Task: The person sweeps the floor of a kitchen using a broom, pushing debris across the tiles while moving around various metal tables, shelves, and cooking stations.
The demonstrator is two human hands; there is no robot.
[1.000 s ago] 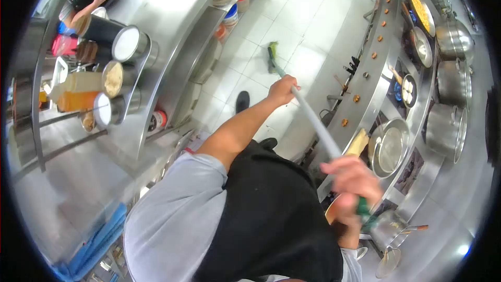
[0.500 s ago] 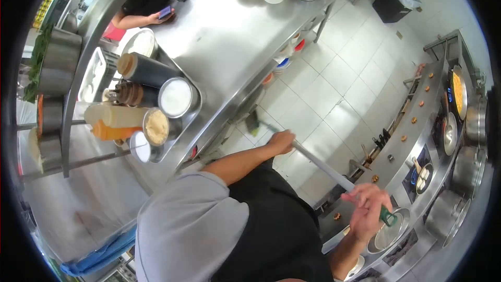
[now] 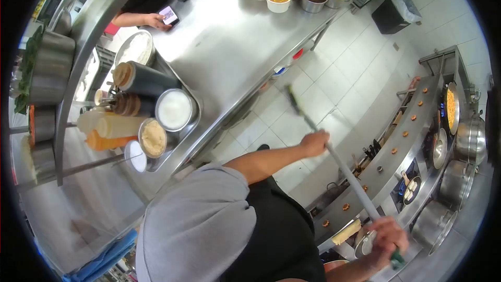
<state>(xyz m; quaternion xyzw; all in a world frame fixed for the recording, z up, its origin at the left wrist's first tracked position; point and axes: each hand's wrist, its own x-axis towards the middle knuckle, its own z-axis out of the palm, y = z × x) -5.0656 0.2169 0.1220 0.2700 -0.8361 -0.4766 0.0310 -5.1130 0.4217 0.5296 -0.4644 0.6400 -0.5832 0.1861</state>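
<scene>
A broom crosses the floor in front of me, with a long grey handle [image 3: 348, 177] and a green tip at its near end. Its dark head with a yellow-green edge [image 3: 292, 97] is blurred over the white floor tiles. My left hand [image 3: 315, 143] is closed around the handle on the side toward the head. Lower right, my right hand [image 3: 387, 236] wraps the handle close to the green tip. Both arms stretch out ahead of my black apron [image 3: 276, 230].
Left is a steel table [image 3: 224, 36] bearing sauce bottles [image 3: 151, 79] and food tubs [image 3: 278, 0]. Across it, another person's hand [image 3: 156, 21] holds a phone. Right, a stove [image 3: 389, 156] carries pans [image 3: 412, 190] and pots [image 3: 455, 183]. A black bin [image 3: 391, 15] stands at the back.
The broom head has swung away from the table's side, farther out over the floor. Both my hands have shifted right with the handle. The other person's phone has tilted, its screen now lit.
</scene>
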